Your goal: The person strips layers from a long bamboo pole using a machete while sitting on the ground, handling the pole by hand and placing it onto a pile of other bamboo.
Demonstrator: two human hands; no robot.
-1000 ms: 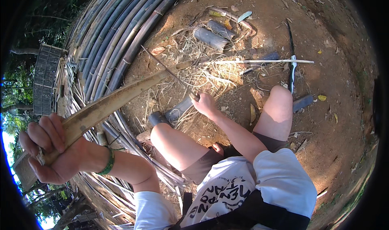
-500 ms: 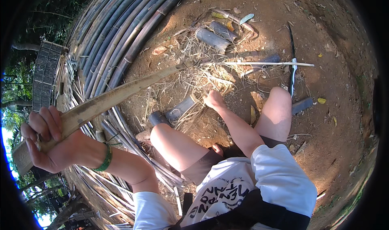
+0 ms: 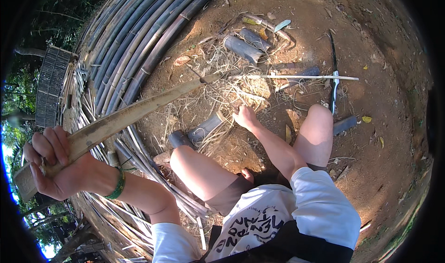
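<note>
My left hand [image 3: 53, 159], at the far left with a green band on the wrist, is closed round the near end of a long split bamboo piece [image 3: 134, 117]. That piece slants away to the right, its far end over a litter of shavings [image 3: 218, 54]. A thin pale strip [image 3: 301, 77] runs right from near that end. My right hand [image 3: 244, 117] is closed low over the shavings, in front of my knees. What its fingers hold, if anything, is hidden. A small dark sliver [image 3: 192, 71] shows by the far end of the split bamboo.
Bamboo poles [image 3: 148, 45] are stacked at the upper left. Short bamboo sections [image 3: 243, 48] lie beyond the shavings, and another [image 3: 206, 126] by my left knee. A narrow dark tool with a white part [image 3: 334, 82] lies under the strip's right end. Slats [image 3: 120, 216] lie at lower left.
The bamboo's far end and the thin strip have shifted slightly down in view. My right hand is a little lower too. The dark sliver by the bamboo's end now shows.
</note>
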